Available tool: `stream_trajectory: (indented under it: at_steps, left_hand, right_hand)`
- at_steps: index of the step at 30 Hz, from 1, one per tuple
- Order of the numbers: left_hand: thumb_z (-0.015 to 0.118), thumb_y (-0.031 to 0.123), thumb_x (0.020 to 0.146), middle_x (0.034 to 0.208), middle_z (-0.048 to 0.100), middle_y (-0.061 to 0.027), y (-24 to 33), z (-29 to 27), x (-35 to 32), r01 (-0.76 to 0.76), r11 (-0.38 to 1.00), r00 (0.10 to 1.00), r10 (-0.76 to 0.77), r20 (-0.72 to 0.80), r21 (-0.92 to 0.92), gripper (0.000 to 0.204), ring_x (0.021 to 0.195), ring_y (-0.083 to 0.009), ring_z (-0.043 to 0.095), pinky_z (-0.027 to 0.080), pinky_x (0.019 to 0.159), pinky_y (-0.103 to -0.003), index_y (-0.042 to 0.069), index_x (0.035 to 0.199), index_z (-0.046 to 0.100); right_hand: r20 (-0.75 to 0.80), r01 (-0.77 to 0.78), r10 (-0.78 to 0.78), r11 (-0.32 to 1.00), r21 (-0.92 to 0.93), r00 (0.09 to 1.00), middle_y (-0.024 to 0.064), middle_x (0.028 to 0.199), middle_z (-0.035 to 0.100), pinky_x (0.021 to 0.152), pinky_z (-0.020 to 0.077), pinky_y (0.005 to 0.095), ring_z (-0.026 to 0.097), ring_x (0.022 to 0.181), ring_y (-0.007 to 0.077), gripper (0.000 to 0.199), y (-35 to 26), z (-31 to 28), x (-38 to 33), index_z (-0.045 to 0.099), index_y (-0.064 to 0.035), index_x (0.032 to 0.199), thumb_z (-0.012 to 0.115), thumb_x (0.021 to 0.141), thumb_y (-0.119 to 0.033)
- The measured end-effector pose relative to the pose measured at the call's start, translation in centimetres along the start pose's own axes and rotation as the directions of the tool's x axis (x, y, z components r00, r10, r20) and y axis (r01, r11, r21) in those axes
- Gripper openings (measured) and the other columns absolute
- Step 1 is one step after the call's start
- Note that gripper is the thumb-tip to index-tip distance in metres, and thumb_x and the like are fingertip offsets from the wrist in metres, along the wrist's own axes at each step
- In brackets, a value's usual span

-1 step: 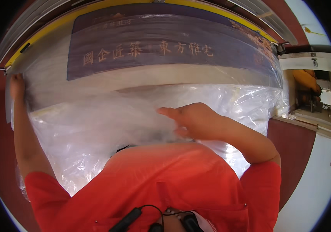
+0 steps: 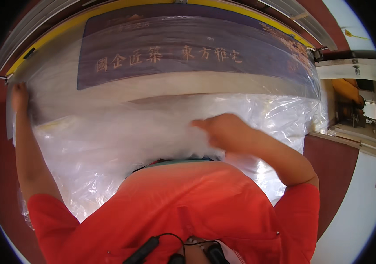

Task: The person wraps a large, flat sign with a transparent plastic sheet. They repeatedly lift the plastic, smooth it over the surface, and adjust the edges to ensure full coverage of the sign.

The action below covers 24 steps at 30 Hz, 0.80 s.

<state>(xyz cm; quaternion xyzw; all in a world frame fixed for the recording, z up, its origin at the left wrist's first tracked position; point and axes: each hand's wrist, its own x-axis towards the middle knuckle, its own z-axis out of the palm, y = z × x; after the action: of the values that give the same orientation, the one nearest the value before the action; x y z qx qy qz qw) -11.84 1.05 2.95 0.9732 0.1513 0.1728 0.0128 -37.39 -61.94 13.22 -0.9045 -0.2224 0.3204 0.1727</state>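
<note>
At the far left, my left hand [image 2: 19, 94] is closed on the left edge of a clear plastic sheet [image 2: 240, 119]. The film is wrinkled and glossy, spread over a pale surface with a dark blue-grey printed panel [image 2: 161, 48] bearing lettering. In front of my body, right of the middle, my right hand [image 2: 225, 132] is over the sheet with its index finger pointing left. Motion smears its other fingers, so I cannot tell if it holds anything. A hazy whitish stretch of film [image 2: 144, 127] lies left of that hand.
A yellow strip [image 2: 60, 31] and metal rails [image 2: 311, 22] run along the far edge. Dark red surfaces [image 2: 333, 176] flank the work on both sides. At right, an opening [image 2: 355, 101] shows a yellow object and clutter beside a white surface [image 2: 359, 193].
My right hand has moved a little to the right. The whitish film beside it and the printed panel have shifted slightly. My left hand stays in place.
</note>
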Motion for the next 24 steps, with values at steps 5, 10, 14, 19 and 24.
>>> stream_trajectory:
  at_steps: [5, 10, 14, 19, 24]
  left_hand:
    - [0.039, 0.037, 0.079, 0.095, 0.054, -0.0202, 1.2, -1.6, -1.9, 0.067, 0.991, 0.998, -0.065, 0.025, -0.116, 0.038, 0.089, -0.0370, 0.050, 0.039, 0.074, -0.042, 0.006, 0.097, 0.049]
    - [0.038, 0.036, 0.080, 0.097, 0.052, -0.0210, -2.8, 2.6, 1.4, 0.030, 0.993, 0.999, -0.028, 0.018, -0.115, 0.038, 0.090, -0.0375, 0.049, 0.038, 0.075, -0.041, 0.005, 0.099, 0.048]
    - [0.037, 0.035, 0.081, 0.097, 0.052, -0.0220, -2.2, 2.4, 1.3, -0.029, 0.998, 0.997, 0.033, 0.066, -0.062, 0.038, 0.090, -0.0386, 0.048, 0.038, 0.075, -0.042, 0.003, 0.099, 0.047]
    - [0.038, 0.034, 0.081, 0.095, 0.051, -0.0236, -6.1, 4.9, 2.9, -0.038, 0.990, 0.997, 0.028, -0.068, -0.139, 0.038, 0.089, -0.0394, 0.048, 0.038, 0.074, -0.043, 0.001, 0.098, 0.047]
    - [0.038, 0.031, 0.082, 0.093, 0.051, -0.0242, -5.2, 5.7, 2.7, -0.060, 0.985, 0.998, 0.054, -0.043, -0.161, 0.035, 0.087, -0.0397, 0.049, 0.038, 0.073, -0.042, 0.000, 0.096, 0.047]
  right_hand:
    - [-0.953, -0.494, 0.220, 0.865, 0.091, 0.209, 0.0096, 0.073, 0.055, 0.067, 0.0422, 0.0280, 0.053, 0.069, 0.0161, 0.008, 5.1, -8.3, -9.6, 0.053, -0.0028, 0.078, 0.050, 0.076, -0.010]
    - [-0.374, 0.692, 0.797, -0.076, 0.718, 0.475, 0.0125, 0.131, 0.019, 0.095, 0.0188, 0.0457, 0.020, 0.119, 0.0257, 0.083, 6.2, -2.6, -9.6, 0.022, -0.0046, 0.125, 0.035, 0.070, -0.065]
    - [-0.464, 0.425, 0.467, 0.194, 0.884, 0.753, 0.0026, 0.073, 0.052, 0.075, 0.0431, 0.0367, 0.045, 0.058, 0.0081, 0.032, 3.8, -0.4, -9.4, 0.051, -0.0056, 0.089, 0.047, 0.080, -0.036]
    - [-0.721, 0.040, 0.669, 0.737, 0.675, -0.180, 0.0041, 0.071, 0.055, 0.057, 0.0432, 0.0262, 0.053, 0.062, 0.0144, 0.030, 0.4, -12.1, -15.0, 0.054, -0.0035, 0.082, 0.050, 0.077, -0.033]
    - [-0.911, -0.532, 0.398, 0.797, 0.286, 0.106, 0.0074, 0.057, 0.053, 0.053, 0.0393, 0.0278, 0.050, 0.052, 0.0155, 0.026, 20.4, -9.2, -13.0, 0.055, -0.0037, 0.066, 0.061, 0.070, -0.029]
